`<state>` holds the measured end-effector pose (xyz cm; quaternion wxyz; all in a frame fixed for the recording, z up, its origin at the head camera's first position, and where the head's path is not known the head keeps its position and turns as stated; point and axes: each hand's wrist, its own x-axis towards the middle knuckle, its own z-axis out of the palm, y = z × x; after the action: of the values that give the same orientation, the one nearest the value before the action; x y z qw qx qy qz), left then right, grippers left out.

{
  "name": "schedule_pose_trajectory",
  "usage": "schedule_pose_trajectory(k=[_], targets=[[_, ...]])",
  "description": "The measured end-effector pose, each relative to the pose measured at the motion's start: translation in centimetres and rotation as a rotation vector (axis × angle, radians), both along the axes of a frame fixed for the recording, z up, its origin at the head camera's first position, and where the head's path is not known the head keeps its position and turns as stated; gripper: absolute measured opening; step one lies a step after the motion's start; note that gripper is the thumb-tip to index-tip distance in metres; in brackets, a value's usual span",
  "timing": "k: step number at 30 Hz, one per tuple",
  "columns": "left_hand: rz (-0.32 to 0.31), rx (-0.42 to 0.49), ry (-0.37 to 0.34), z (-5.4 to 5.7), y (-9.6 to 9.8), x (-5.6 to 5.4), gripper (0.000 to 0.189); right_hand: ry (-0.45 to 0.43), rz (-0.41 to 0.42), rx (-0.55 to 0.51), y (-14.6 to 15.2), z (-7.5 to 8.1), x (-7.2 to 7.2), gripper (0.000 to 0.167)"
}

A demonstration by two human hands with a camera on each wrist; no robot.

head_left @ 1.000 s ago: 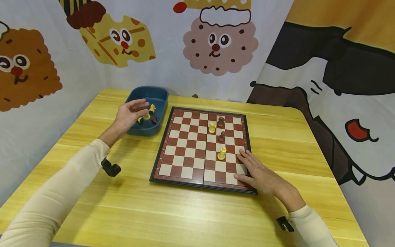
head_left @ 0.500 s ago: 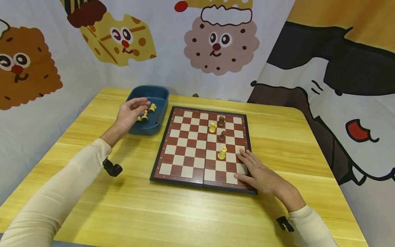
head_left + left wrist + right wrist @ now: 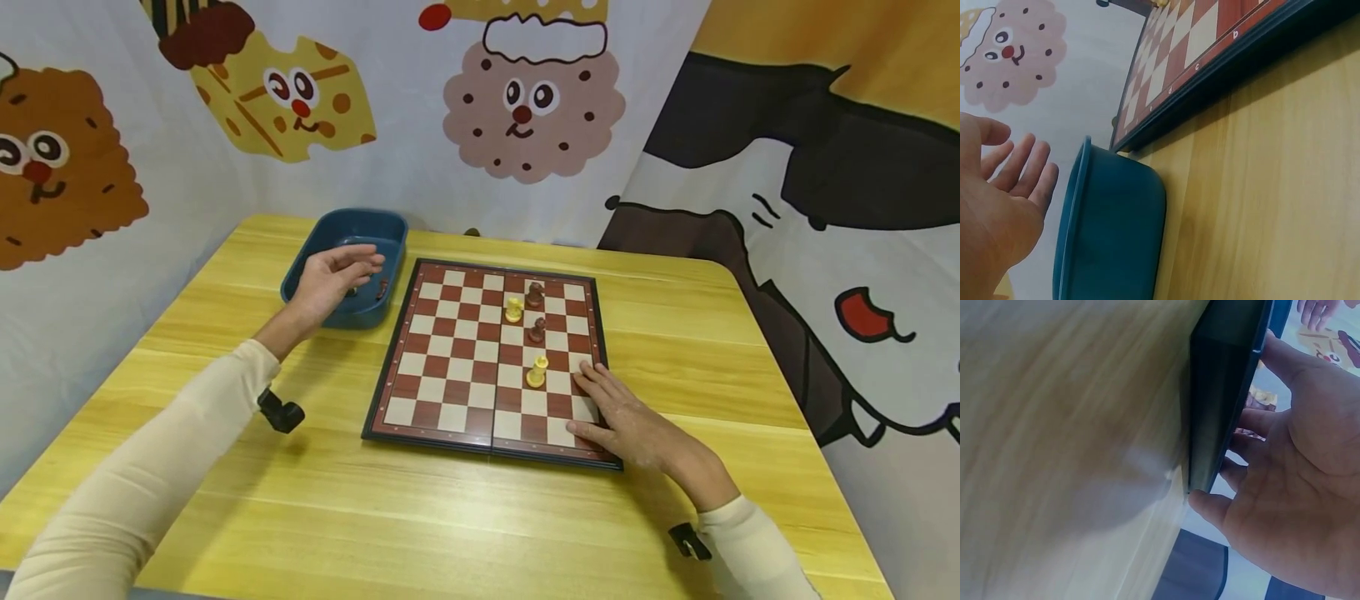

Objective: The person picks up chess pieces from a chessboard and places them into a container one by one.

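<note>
Over the blue tray, my left hand hovers with its fingers extended and relaxed, thumb below them. In the left wrist view, that hand shows nothing in it beside the tray wall. A dark red chess piece lies in the tray; the hand hides part of the contents. My right hand rests on the right edge of the chessboard, fingers spread. On the board stand a yellow knight, two dark red pieces, and a tall yellow piece.
The board lies unfolded on a yellow wood-grain table, right of the tray. A cartoon-printed cloth hangs behind and at both sides. Black clips stick out below the wrists.
My left hand has shifted slightly right over the tray and now covers the yellow pieces seen there earlier. A dark red piece in the tray has moved right. My right hand stays put.
</note>
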<state>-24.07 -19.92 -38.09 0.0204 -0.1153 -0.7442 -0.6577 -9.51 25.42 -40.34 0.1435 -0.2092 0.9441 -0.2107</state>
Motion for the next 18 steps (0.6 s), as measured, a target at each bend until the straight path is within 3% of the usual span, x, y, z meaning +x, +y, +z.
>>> schedule_pose_trajectory(k=[11,18], targets=[[-0.088,0.064,0.034,0.1,1.6,-0.2,0.037,-0.015,-0.001,0.005,-0.2,0.2,-0.1,0.084],[-0.117,0.089,0.014,0.0,3.3,-0.2,0.039,-0.029,-0.009,0.006,-0.2,0.5,0.1,0.084]])
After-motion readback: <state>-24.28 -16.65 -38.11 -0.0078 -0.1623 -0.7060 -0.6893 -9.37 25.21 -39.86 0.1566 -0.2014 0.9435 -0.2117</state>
